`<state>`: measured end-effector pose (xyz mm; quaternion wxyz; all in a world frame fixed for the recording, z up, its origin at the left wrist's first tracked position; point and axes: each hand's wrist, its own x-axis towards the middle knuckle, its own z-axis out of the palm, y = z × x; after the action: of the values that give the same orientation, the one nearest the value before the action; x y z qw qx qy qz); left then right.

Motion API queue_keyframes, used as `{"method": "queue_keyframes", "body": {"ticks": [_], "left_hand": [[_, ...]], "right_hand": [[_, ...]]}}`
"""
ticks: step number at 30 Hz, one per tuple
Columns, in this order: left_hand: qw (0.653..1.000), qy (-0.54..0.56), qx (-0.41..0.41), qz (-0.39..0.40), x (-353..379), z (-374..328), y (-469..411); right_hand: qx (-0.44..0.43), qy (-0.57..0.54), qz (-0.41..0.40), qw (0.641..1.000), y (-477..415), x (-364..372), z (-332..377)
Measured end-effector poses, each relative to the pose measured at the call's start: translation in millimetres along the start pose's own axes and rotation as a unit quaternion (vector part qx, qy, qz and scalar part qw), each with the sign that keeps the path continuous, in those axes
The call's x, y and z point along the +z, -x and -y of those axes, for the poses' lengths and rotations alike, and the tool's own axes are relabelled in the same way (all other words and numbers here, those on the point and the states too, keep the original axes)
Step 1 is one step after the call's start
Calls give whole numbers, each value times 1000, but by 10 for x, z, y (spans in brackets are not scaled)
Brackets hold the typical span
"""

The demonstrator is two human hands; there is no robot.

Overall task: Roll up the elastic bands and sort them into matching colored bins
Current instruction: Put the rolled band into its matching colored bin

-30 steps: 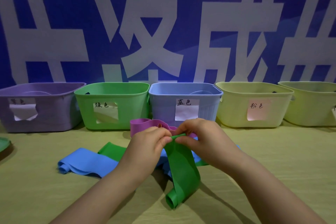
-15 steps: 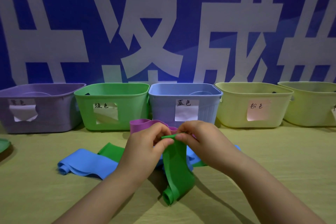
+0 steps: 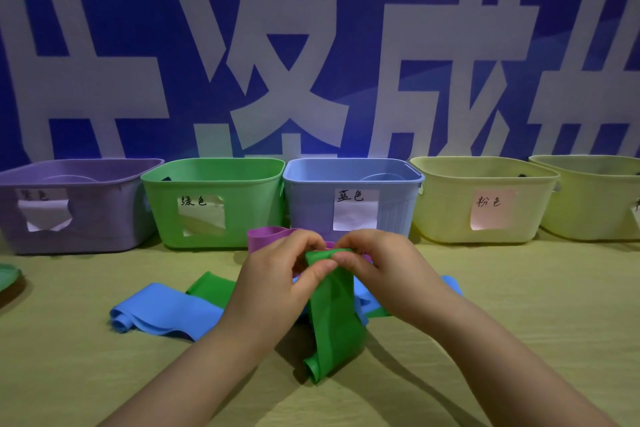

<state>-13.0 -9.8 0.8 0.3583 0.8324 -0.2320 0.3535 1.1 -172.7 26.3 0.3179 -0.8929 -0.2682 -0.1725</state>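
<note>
Green band (image 3: 337, 315): soft, limp, stretchy strip, probably light; left hand (image 3: 277, 291) and right hand (image 3: 384, 274) pinched its top edge, best rolled from there.

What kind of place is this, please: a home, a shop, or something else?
Probably a staged sorting station, not a home. Bins with handwritten labels, such as the green bin and blue bin, stand in a row on a table before a large blue banner.

The left forearm (image 3: 194, 374) and right forearm (image 3: 502, 367) are bare to the lower edge, as are the left hand (image 3: 273, 288) and right hand (image 3: 388, 274), whose nails (image 3: 325, 265) seem short in dim light.
</note>
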Motion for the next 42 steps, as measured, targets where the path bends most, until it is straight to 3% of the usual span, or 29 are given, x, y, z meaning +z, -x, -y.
{"method": "queue_keyframes", "body": {"ticks": [9, 19, 31, 38, 42], "left_hand": [[1000, -10, -6, -19, 9, 36, -19], [999, 9, -35, -22, -1, 37, -28], [999, 11, -20, -28, 2, 43, -23], [999, 22, -41, -6, -2, 61, -34], [997, 64, -51, -2, 16, 30, -26]], "right_hand": [[29, -70, 55, 996, -5, 19, -49], [-6, -95, -35, 995, -45, 72, -92], [23, -131, 21, 991, -22, 66, -86], [-24, -118, -40, 992, -42, 79, -83], [-21, -111, -33, 993, -40, 73, -84]]}}
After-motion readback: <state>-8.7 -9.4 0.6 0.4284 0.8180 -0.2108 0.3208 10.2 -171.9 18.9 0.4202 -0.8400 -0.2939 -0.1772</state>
